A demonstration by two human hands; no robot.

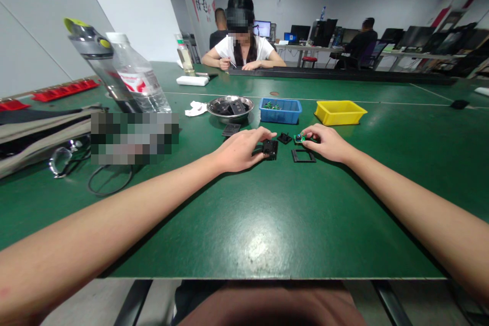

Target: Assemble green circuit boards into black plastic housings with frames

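My left hand (244,150) is closed on a black plastic part (270,149) at the middle of the green table. To its right, my right hand (324,142) pinches a small green circuit board (298,139) with a dark round piece on it. Between the hands lies a small black part (284,137) with an upright bit. A black rectangular frame (303,156) lies flat just below the board. Behind my left hand rests a flat black piece (231,130).
Beyond my hands stand a metal bowl (230,118) of black parts, a blue bin (280,116) with green boards and a yellow bin (339,116). Bottles (139,79), glasses (61,161) and a bag (46,135) are at left. A person (244,53) sits opposite.
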